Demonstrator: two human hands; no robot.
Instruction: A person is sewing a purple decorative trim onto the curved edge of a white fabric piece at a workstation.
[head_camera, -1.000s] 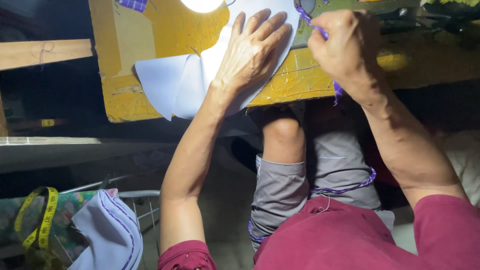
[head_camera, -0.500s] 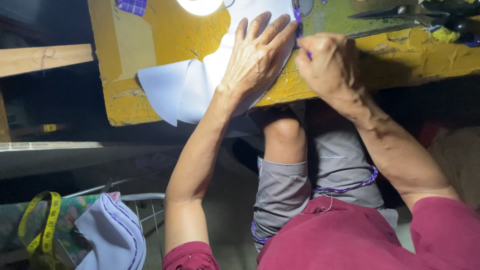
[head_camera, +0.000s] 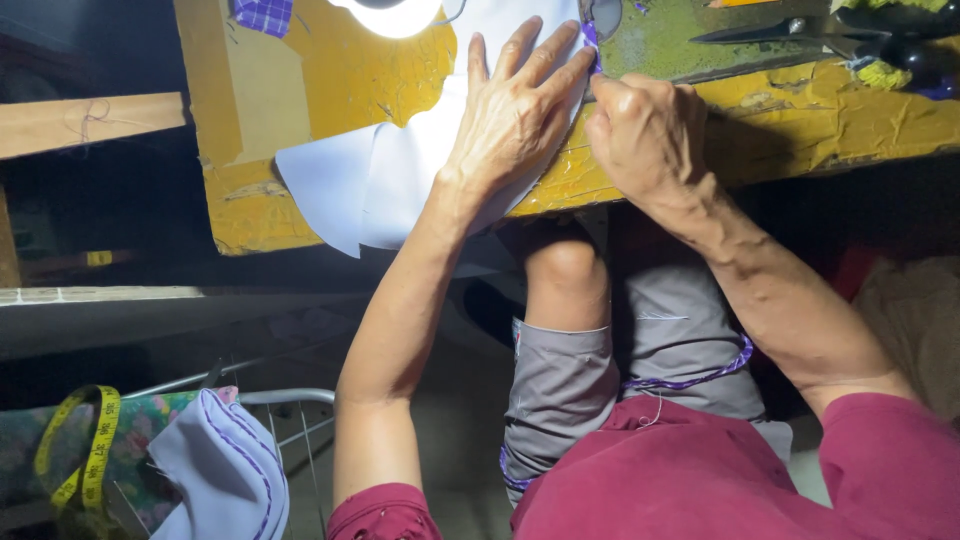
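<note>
Yellow worktable (head_camera: 330, 80): left hand (head_camera: 515, 110) flat, open on white fabric (head_camera: 370, 185); right hand (head_camera: 645, 130) pinching purple trim (head_camera: 591, 35).

Sewing workshop, scissors (head_camera: 800, 32), tape measure (head_camera: 85, 445)

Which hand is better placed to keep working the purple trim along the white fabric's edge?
Probably the right hand: it is closed at the purple trim on the edge. The left hand lies flat, pinning the white fabric.
</note>
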